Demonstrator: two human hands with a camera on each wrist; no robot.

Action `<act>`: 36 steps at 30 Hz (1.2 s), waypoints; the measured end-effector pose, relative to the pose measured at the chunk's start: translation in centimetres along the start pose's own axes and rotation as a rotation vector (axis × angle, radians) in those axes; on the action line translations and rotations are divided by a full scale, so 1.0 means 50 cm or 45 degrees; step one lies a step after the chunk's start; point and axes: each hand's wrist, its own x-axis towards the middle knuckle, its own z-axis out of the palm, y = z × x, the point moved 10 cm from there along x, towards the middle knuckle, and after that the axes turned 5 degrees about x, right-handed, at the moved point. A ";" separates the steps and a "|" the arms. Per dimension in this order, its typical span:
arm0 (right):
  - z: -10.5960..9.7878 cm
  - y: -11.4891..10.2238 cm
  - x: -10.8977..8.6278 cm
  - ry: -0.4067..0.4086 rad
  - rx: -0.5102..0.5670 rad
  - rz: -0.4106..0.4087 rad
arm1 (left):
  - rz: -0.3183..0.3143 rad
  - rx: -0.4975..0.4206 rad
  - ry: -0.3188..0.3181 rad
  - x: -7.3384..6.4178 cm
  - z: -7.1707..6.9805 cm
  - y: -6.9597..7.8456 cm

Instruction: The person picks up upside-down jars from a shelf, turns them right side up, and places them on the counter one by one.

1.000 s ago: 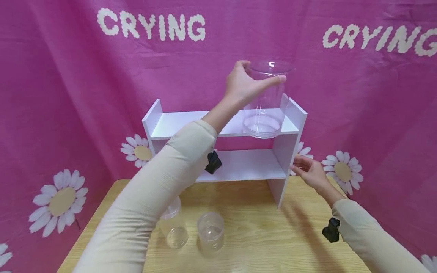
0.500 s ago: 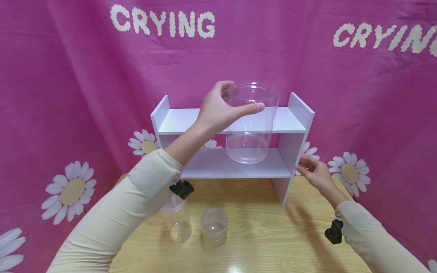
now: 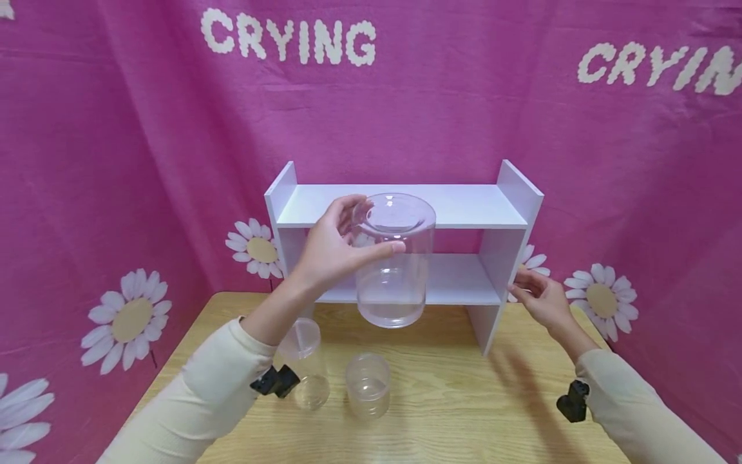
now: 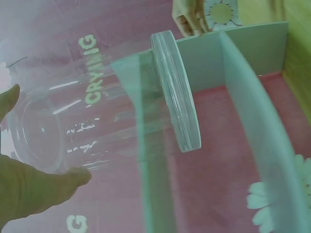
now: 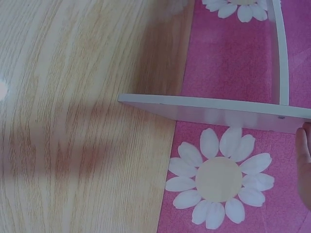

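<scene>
My left hand (image 3: 333,248) holds a large clear plastic jar (image 3: 391,290) near its upper end, in front of the white two-tier shelf (image 3: 475,200). The jar hangs in the air, roughly upright. Its lower end, seen in the left wrist view, has a thick clear rim like a lid (image 4: 177,92). My right hand (image 3: 542,296) touches the outer face of the shelf's right side panel, fingers loosely bent. Only part of that hand (image 5: 305,165) appears in the right wrist view, against the panel (image 5: 218,110).
Two smaller clear containers stand on the wooden table (image 3: 440,412): a taller lidded jar (image 3: 301,341) at left, partly behind the left wrist camera, and a shorter cup-like container (image 3: 368,386) beside it. A pink curtain (image 3: 406,116) hangs behind the shelf.
My left hand has brought the large jar down and leftward, from above the shelf's upper right to in front of its lower tier. My right hand stays at the side panel.
</scene>
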 end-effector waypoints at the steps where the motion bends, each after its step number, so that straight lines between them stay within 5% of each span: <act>1: -0.001 0.000 0.000 0.002 0.002 -0.003 | -0.001 0.006 -0.002 -0.006 0.002 -0.010; 10: 0.005 0.008 0.000 0.010 0.035 0.016 | -0.036 0.005 -0.033 -0.039 0.023 -0.091; 23: -0.003 -0.003 -0.012 0.001 0.030 -0.040 | -0.077 -0.010 -0.032 -0.051 0.030 -0.140; 36: -0.029 -0.044 -0.065 0.367 0.239 -0.038 | -0.093 -0.118 -0.011 -0.063 0.021 -0.171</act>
